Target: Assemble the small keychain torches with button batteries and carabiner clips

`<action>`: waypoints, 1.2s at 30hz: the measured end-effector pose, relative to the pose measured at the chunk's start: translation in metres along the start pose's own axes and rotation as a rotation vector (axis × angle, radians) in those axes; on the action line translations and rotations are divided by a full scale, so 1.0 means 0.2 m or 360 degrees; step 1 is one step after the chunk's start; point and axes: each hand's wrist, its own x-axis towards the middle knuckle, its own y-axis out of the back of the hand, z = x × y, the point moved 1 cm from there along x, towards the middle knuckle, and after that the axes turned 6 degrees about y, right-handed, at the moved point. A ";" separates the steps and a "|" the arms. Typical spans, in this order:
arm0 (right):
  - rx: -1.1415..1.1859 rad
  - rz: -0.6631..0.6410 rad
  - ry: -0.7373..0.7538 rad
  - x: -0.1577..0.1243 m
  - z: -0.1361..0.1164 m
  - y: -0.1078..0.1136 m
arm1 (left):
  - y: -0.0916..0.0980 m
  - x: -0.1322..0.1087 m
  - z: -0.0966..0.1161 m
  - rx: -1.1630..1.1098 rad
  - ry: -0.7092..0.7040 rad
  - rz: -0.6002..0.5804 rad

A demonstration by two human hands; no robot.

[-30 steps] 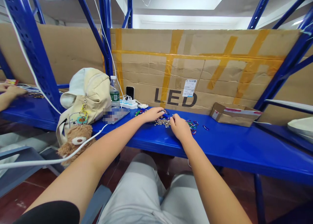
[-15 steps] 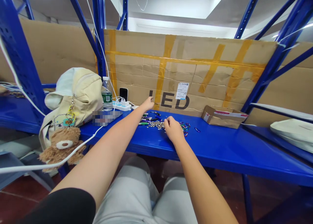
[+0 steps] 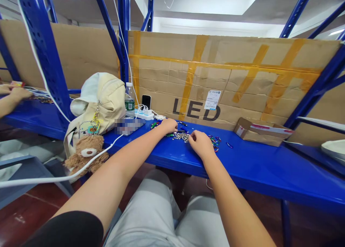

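Note:
My left hand (image 3: pixel 169 125) rests low over a bunch of slim coloured metal tubes (image 3: pixel 169 135), its fingers curled down among them. What those fingers hold, if anything, I cannot make out. To its right, my right hand (image 3: pixel 201 143) is closed, thumb and fingertips pressed together at the edge of a heap of small silvery metal pieces (image 3: pixel 182 136). Anything in that pinch is too small or hidden to name. Beyond the right hand lie several small coloured carabiner-like clips (image 3: pixel 215 141), with a single blue clip (image 3: pixel 229 145) apart from them.
An open cardboard box (image 3: pixel 262 132) stands at the right before a taped cardboard panel (image 3: pixel 161 78). On the left are a backpack (image 3: pixel 107 96) with a teddy bear (image 3: pixel 88 151), a water bottle (image 3: pixel 129 101), a power strip (image 3: pixel 144 114) and a white cable. Another person's hands show far left.
My left hand has come down from near the panel onto the tubes, its pointing finger now curled. My right hand stays by the heap. The view has turned left.

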 end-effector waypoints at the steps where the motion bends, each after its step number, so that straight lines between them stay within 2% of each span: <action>1: -0.0051 -0.0028 0.0061 0.00 0.00 -0.01 | 0.00 0.00 0.01 -0.0003 -0.0007 -0.0009; 4: -0.0159 -0.0141 0.0165 0.00 -0.01 -0.02 | 0.02 0.03 0.03 0.0002 -0.0039 -0.0063; 8: -0.0194 -0.0219 0.0175 0.01 0.00 -0.04 | 0.05 0.07 0.09 0.0034 -0.0048 -0.0211; 13: -0.0255 -0.0224 0.0164 0.01 0.00 -0.04 | 0.06 0.08 0.12 -0.0032 -0.0034 -0.0169; 16: -0.0278 -0.0260 0.0155 0.02 0.00 -0.04 | 0.08 0.04 0.10 -0.0146 -0.0080 -0.0046; 18: -0.0275 -0.0260 0.0155 0.02 0.00 -0.03 | 0.09 -0.01 0.08 -0.0404 -0.0098 0.0109; 21: -0.0277 -0.0233 0.0149 0.02 0.00 -0.03 | 0.08 -0.11 0.04 -0.0908 -0.0094 0.0179; 25: -0.0297 -0.0250 0.0179 0.02 0.00 -0.04 | 0.04 -0.23 0.02 -0.1320 -0.0288 0.0061; 29: -0.0319 -0.0279 0.0221 0.02 0.00 -0.05 | 0.02 -0.28 0.02 -0.1316 -0.0366 0.0064; 33: -0.0308 -0.0292 0.0186 0.03 -0.01 -0.04 | 0.02 -0.29 0.04 -0.1416 -0.0397 -0.0115; 36: -0.0282 -0.0294 0.0161 0.04 -0.02 -0.04 | 0.03 -0.30 0.04 -0.1280 -0.0408 -0.0137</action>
